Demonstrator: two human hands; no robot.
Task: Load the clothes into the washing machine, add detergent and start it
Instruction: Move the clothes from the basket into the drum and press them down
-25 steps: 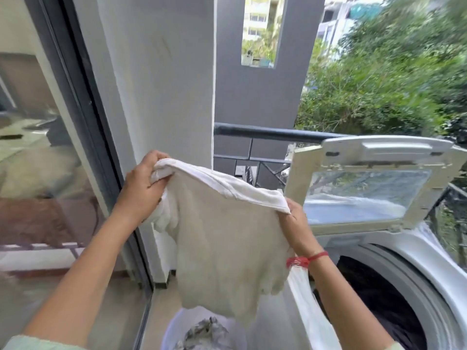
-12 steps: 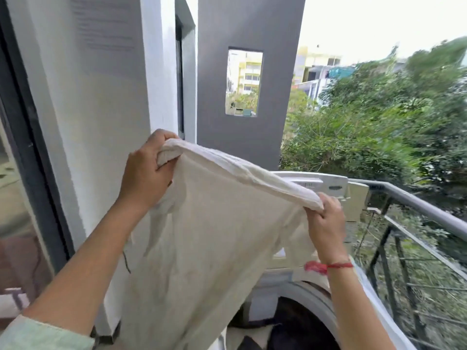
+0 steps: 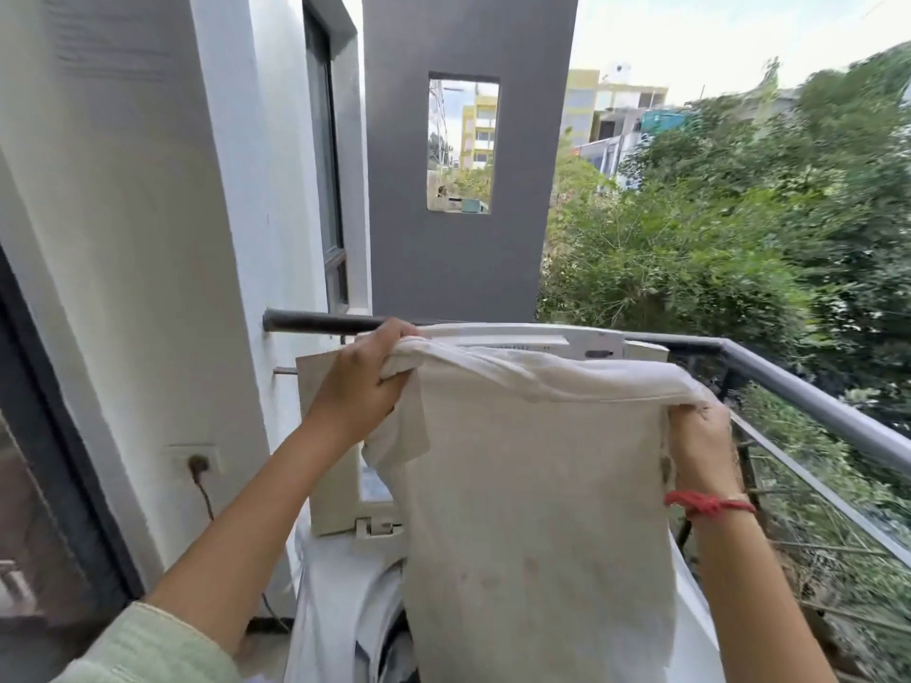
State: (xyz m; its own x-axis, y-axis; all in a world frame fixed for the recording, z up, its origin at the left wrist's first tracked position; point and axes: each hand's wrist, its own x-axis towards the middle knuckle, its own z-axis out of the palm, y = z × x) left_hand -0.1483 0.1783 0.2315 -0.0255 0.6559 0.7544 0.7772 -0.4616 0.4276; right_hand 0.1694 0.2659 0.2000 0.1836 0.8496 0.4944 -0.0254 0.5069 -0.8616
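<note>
Soft bright daylight, washed-out sky [image 3: 715, 37] right of the grey pillar [image 3: 458, 268], foliage [image 3: 739, 248] beneath it motion-blurred, white wall [image 3: 123, 239] left of the pillar bowed by wide-angle distortion.

The cloth [image 3: 532, 485] hangs over the washing machine [image 3: 340, 598] and in front of its raised lid [image 3: 328, 426]; the left hand [image 3: 360, 391] grips the upper left corner and the right hand [image 3: 700, 451] grips the upper right corner. The lid stands upright at the rear edge, with the railing [image 3: 808, 401] behind it and along the right side. The wall socket [image 3: 196, 460] sits on the wall [image 3: 148, 288] left of the washing machine.
</note>
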